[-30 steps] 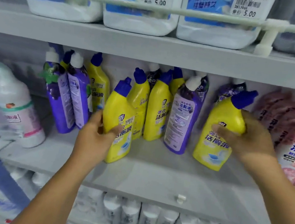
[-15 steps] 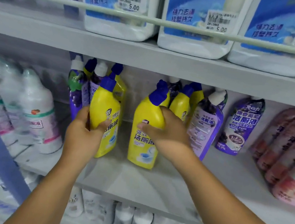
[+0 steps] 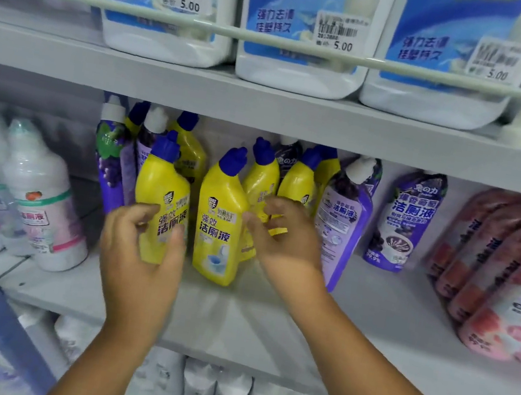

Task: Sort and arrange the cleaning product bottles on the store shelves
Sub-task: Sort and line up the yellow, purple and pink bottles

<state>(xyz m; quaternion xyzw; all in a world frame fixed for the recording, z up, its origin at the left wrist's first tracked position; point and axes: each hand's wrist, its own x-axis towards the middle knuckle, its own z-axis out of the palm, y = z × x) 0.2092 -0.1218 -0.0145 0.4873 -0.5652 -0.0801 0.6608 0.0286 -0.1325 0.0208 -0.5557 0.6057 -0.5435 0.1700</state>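
Note:
Two yellow toilet-cleaner bottles with blue caps stand side by side at the front of the middle shelf (image 3: 366, 341). My left hand (image 3: 140, 256) grips the left yellow bottle (image 3: 163, 187), fingers on its left side and thumb across its label. The right yellow bottle (image 3: 217, 224) stands upright. My right hand (image 3: 285, 247) hovers at its right side, fingers spread and loose, holding nothing. More yellow bottles (image 3: 297, 179) stand behind, mixed with purple bottles (image 3: 341, 225) with white caps.
Other purple bottles (image 3: 108, 163) crowd the back left. White bottles (image 3: 40, 193) stand at the far left, with a purple pouch (image 3: 405, 219) and pink pouches (image 3: 513, 294) at the right. Large blue-labelled jugs (image 3: 305, 31) sit on the upper shelf behind a rail (image 3: 279, 42).
My right hand carried the yellow bottle leftward, set it beside the left one and let go. My left hand shifted its bottle slightly left and keeps hold of it.

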